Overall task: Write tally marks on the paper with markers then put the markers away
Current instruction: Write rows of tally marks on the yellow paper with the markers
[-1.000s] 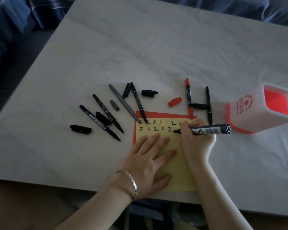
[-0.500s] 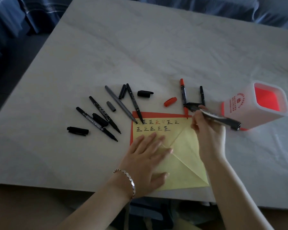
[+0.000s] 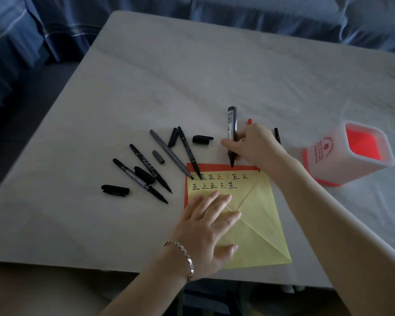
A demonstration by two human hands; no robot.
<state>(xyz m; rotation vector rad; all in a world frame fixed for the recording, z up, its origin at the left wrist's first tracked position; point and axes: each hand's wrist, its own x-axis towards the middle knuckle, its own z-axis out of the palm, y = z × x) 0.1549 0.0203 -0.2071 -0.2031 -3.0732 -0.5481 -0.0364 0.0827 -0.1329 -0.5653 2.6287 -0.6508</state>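
Beyond the far edge of the creased yellow paper (image 3: 260,224) | right hand (image 3: 258,149) grips thick black marker (image 3: 232,131) upright, tip down | left hand (image 3: 205,226) flat, fingers straight, pins that paper | step — this marker's tallies look finished | next — cap it, carry it to white red-lined pot (image 3: 342,165)

I take this for a home, probably a living room: the pale grey marble-patterned tabletop (image 3: 192,87) stands against what looks like a soft blue fabric-covered sofa (image 3: 271,17), with a striped blue cloth (image 3: 55,30) draped at its left end.
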